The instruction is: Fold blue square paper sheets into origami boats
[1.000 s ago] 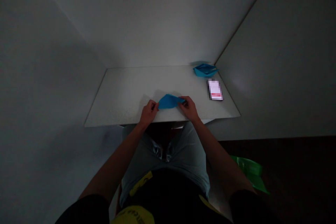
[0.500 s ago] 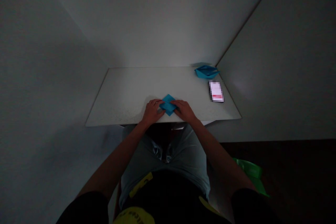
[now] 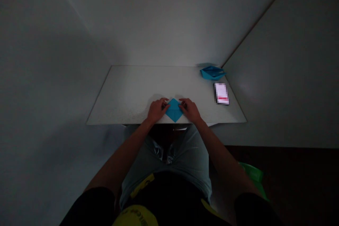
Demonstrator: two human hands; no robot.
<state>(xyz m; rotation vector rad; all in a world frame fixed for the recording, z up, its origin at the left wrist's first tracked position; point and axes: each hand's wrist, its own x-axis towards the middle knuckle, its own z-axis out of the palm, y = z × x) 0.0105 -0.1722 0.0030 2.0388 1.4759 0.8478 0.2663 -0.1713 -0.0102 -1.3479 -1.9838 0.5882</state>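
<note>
A folded piece of blue paper, diamond-shaped with a crease across it, lies at the front edge of the white table. My left hand pinches its left corner between thumb and fingers. On the opposite corner, my right hand has its thumb and fingers closed in the same way. Both wrists rest near the table's front edge. The fingertips partly cover the paper's side corners.
A blue folded paper boat sits at the table's back right corner. In front of it lies a phone with a lit, blurred screen. Walls border the table at the back and right. Something green stands on the floor at lower right.
My fingers have drawn outward to the side corners, so more of the paper's face shows. It appears as one broader diamond now. The whole view has shifted slightly.
</note>
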